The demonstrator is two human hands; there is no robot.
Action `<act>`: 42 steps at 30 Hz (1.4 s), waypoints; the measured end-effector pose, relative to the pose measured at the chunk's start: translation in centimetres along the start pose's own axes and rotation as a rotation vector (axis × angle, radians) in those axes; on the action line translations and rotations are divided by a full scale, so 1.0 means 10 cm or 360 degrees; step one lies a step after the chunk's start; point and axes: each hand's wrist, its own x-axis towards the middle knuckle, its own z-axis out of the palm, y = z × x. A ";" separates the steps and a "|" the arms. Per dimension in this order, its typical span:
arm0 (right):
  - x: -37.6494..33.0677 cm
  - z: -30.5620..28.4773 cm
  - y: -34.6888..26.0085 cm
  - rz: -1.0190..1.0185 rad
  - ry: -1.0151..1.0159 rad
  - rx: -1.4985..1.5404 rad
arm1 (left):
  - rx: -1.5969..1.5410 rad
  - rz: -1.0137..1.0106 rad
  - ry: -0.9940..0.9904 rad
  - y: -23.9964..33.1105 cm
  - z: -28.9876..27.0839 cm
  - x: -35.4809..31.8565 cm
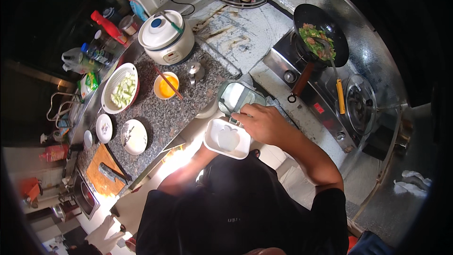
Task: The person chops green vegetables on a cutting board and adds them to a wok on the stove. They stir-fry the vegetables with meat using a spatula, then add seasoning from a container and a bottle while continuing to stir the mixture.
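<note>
the person wears a black short-sleeved t-shirt with a small pale printed mark on the chest. both forearms are bare below the sleeves. the right hand point(264, 123) is bare, with no glove, ring or watch visible; the left hand is hidden from view.

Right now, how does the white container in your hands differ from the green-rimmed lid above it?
The white container is solid white with rounded corners and faces up; the green-rimmed lid is see-through in the middle and tilted. The left hand is under the container, the right hand at the lid. Both are roughly rectangular.
</note>
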 end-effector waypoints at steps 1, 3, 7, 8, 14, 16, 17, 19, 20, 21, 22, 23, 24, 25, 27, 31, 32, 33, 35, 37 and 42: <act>0.00 0.02 -0.03 -0.0003 -0.0004 0.0031 | 0.0114 -0.0044 -0.0089 -0.02 0.00 -0.07; -0.01 0.06 -0.08 0.0023 0.0046 0.0111 | 0.0343 -0.0120 -0.0279 -0.11 -0.01 -0.19; -0.09 0.21 -0.12 0.0165 0.0230 0.0301 | -0.0336 -0.0364 -0.0111 -0.15 0.04 -0.29; -0.11 0.23 -0.12 0.0209 0.0270 0.0347 | -0.0325 -0.0331 -0.0084 -0.12 0.04 -0.28; -0.07 0.21 -0.21 0.0250 0.0396 0.0424 | -0.0297 -0.0099 -0.0120 -0.22 0.01 -0.28; -0.08 0.25 -0.19 0.0289 0.0447 0.0444 | -0.0078 -0.0029 -0.0182 -0.20 -0.02 -0.20; -0.08 0.26 -0.18 0.0307 0.0472 0.0455 | -0.0316 -0.0150 -0.0208 -0.17 -0.05 -0.18; -0.07 0.27 -0.19 0.0453 0.0531 0.0464 | -0.0638 -0.0323 -0.0225 -0.06 -0.11 -0.09; -0.06 0.27 -0.19 0.0525 0.0561 0.0468 | -0.0653 -0.0327 -0.0240 -0.05 -0.14 -0.07; -0.05 0.28 -0.18 0.0528 0.0595 0.0434 | -0.0644 -0.0324 -0.0252 -0.05 -0.17 -0.07; -0.03 0.29 -0.17 0.0529 0.0628 0.0399 | -0.0633 -0.0316 -0.0263 -0.06 -0.20 -0.06; -0.01 0.30 -0.17 0.0529 0.0660 0.0365 | -0.0626 -0.0313 -0.0271 -0.07 -0.22 -0.06; 0.00 0.30 -0.17 0.0537 0.0659 0.0339 | -0.0622 -0.0308 -0.0277 -0.09 -0.25 -0.05; 0.01 0.30 -0.18 0.0543 0.0656 0.0314 | -0.0622 -0.0310 -0.0281 -0.10 -0.27 -0.04; 0.02 0.31 -0.20 0.0559 0.0669 0.0293 | -0.0627 -0.0309 -0.0290 -0.12 -0.31 -0.02; 0.03 0.31 -0.20 0.0610 0.0722 0.0357 | -0.0612 -0.0298 -0.0289 -0.15 -0.38 0.05; 0.03 0.30 -0.19 0.0625 0.0735 0.0384 | -0.0600 -0.0295 -0.0284 -0.17 -0.38 0.07; 0.03 0.30 -0.19 0.0651 0.0757 0.0400 | -0.0583 -0.0293 -0.0263 -0.18 -0.36 0.10; 0.03 0.29 -0.17 0.0709 0.0806 0.0429 | -0.0619 -0.0375 -0.0163 -0.29 -0.30 0.12; 0.00 0.24 -0.12 0.0760 0.0868 0.0486 | -0.0638 -0.0358 -0.0079 -0.52 -0.16 0.13; -0.09 -0.02 0.07 0.0836 0.0984 0.0531 | 0.0255 0.0051 -0.0265 -0.34 -0.10 0.61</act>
